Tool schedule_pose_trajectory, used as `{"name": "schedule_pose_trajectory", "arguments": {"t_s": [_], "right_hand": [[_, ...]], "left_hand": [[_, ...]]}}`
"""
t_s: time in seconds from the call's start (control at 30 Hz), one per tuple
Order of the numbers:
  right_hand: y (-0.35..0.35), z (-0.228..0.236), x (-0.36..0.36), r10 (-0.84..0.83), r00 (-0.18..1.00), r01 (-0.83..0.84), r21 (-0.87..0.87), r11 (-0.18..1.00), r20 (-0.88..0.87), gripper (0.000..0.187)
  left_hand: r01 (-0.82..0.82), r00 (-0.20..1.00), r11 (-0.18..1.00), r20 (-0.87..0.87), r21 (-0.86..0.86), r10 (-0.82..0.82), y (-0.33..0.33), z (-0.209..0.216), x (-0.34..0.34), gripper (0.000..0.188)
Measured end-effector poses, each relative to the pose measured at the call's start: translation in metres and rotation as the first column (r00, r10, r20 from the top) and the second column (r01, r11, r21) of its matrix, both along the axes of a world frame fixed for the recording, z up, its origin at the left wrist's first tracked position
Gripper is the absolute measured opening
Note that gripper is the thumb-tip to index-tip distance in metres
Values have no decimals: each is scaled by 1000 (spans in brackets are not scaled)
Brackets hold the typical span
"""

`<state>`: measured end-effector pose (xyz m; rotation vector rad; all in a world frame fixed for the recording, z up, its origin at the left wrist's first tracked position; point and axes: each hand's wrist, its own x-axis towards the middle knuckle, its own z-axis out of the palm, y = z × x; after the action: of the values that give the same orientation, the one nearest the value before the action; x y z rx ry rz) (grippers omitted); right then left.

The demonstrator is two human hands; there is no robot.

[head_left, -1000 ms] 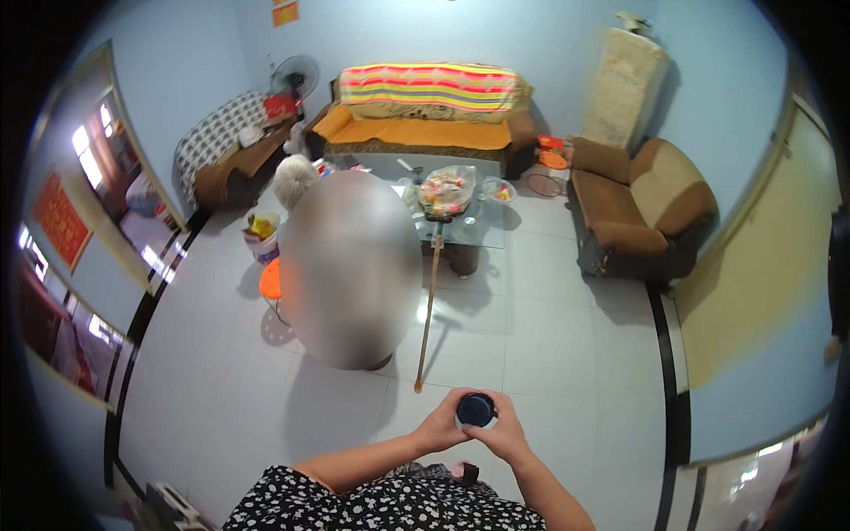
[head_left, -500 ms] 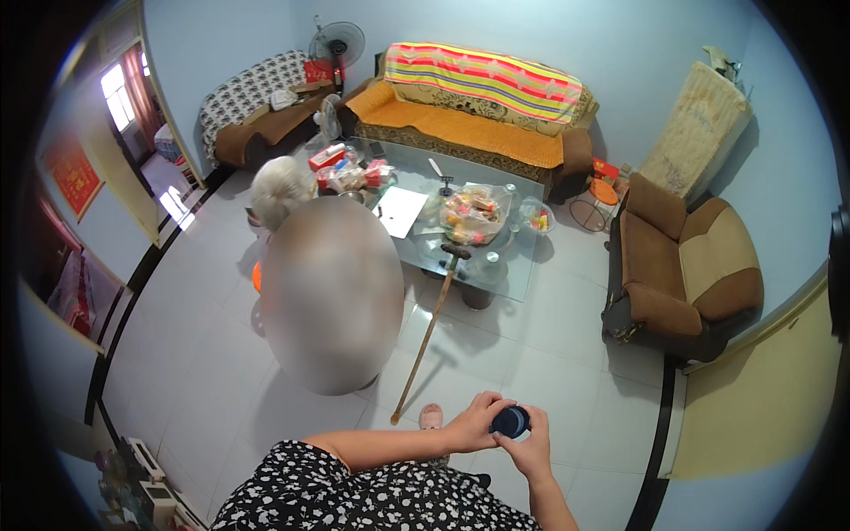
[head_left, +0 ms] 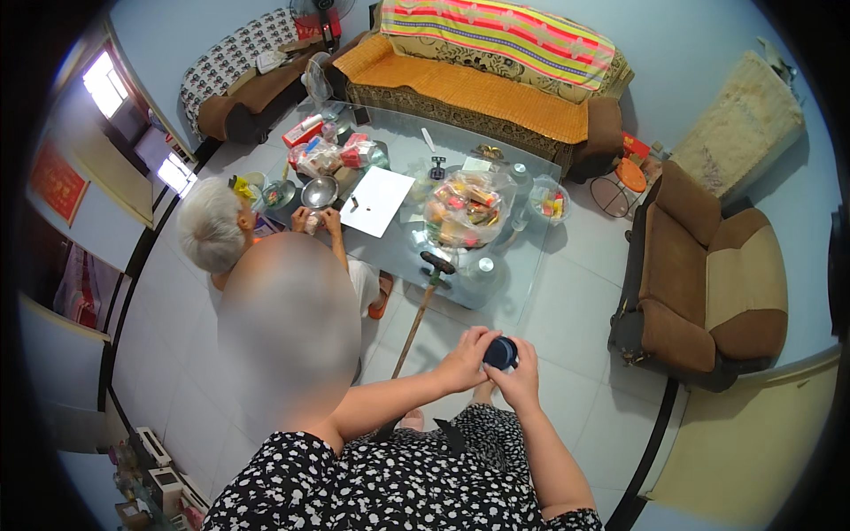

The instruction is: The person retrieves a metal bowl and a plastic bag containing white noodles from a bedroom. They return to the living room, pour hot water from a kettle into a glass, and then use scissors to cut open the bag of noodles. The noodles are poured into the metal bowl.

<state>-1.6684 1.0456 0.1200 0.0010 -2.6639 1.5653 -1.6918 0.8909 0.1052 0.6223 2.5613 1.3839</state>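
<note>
Both my hands are wrapped around a round dark blue cup-like container (head_left: 501,353), seen mostly from above in front of my body. My left hand (head_left: 462,361) closes on its left side, with the fingers over the far edge. My right hand (head_left: 520,379) grips its right and near side. Whether the container has a lid on cannot be made out. A wooden walking stick (head_left: 414,326) leans against the glass table, just beyond my left hand.
Across the glass table (head_left: 354,257) lie a white sheet (head_left: 376,203), a metal bowl (head_left: 320,192) and a bag of snacks (head_left: 469,209). A seated person (head_left: 212,226) handles something small at its left end. An armchair (head_left: 704,283) stands right, a sofa (head_left: 460,84) behind.
My view has shifted, and my hands with the container appear higher in the picture. The seated person's hands now show at the table. My hold on the container looks the same.
</note>
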Motion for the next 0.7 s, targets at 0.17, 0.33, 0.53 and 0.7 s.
{"name": "schedule_pose_trajectory", "arguments": {"t_s": [0.17,0.33,0.53,0.7], "right_hand": [[36,-56,-112,78,997,-77,-9,997,19,63],[56,-102,-203,147,986,-153,73,986,79,63],[64,-151,-283,182,975,-192,70,979,125,61],[47,-174,-323,238,963,-249,83,965,122,62]], "left_hand": [[-149,986,982,54,-113,156,38,-38,-91,79],[-353,879,935,330,-36,345,65,-115,-165,76],[-669,483,713,851,209,205,68,-141,-230,72],[-745,370,651,902,146,221,58,-150,-268,72]]}}
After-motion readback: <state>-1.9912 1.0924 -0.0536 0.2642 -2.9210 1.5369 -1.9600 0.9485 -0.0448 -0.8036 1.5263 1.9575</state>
